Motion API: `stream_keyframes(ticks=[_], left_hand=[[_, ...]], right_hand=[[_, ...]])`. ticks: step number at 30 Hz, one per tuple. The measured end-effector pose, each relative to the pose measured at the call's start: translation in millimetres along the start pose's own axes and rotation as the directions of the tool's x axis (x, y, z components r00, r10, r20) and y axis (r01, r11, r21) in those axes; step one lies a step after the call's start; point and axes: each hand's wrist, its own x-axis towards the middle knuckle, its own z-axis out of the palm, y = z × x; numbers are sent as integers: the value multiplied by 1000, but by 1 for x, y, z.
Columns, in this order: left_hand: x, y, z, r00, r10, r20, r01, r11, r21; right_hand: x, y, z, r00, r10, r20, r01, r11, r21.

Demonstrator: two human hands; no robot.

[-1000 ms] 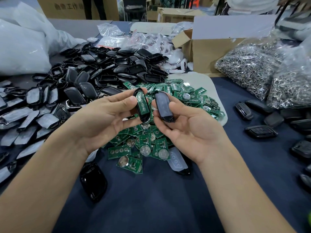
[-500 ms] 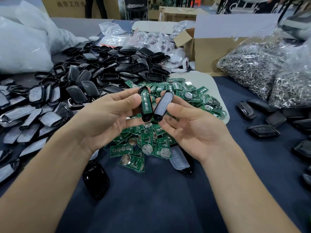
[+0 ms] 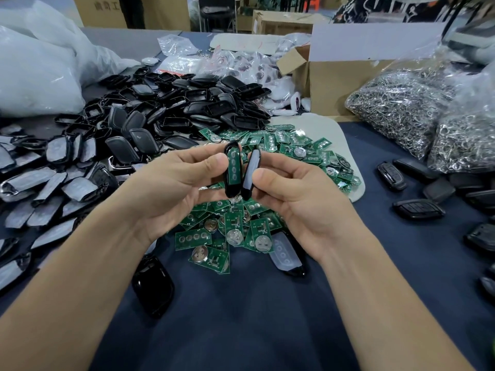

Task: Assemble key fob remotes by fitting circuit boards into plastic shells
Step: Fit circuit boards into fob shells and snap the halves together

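My left hand (image 3: pixel 171 188) grips a black shell half (image 3: pixel 232 170) with a green circuit board seated inside it. My right hand (image 3: pixel 300 202) pinches a second black shell half (image 3: pixel 251 174), tilted so its lower end touches the first shell's lower end while the tops stay apart. Both are held above a heap of green circuit boards (image 3: pixel 270 148) with coin cells. A pile of empty black shells (image 3: pixel 187 103) lies behind on the left.
Film-covered shell halves (image 3: pixel 48 188) spread at the left. A glossy black shell (image 3: pixel 153 287) and a shell with a clear pad (image 3: pixel 285 254) lie near my wrists. Finished fobs (image 3: pixel 417 208) sit right, below bags of metal rings (image 3: pixel 401 108). A cardboard box (image 3: pixel 337 76) stands behind.
My right hand turned its shell half edge-on and brought it leftward against the shell in my left hand. Their lower ends now meet.
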Motion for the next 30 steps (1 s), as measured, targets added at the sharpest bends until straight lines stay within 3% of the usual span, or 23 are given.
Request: stream_keyframes(ticks=[6,11,22,30], left_hand=[[-1,-5,5,999,36,-36,-33,996,87],[0,-8,7,992,58,-110,-40,987,155],[-2,-6,7,994,-21,-106,28,998,62],[-2,-5,11,991,8,-130,1,998,66]], right_hand=[[-1,4,3,992,-117,-39,105,968,-229],[-2,6,3,983,-179,-41,157,934,-320],[-2,10,2,964,-267,13,246,868,-431],[1,11,-1,957,-291,15,270,864,-426]])
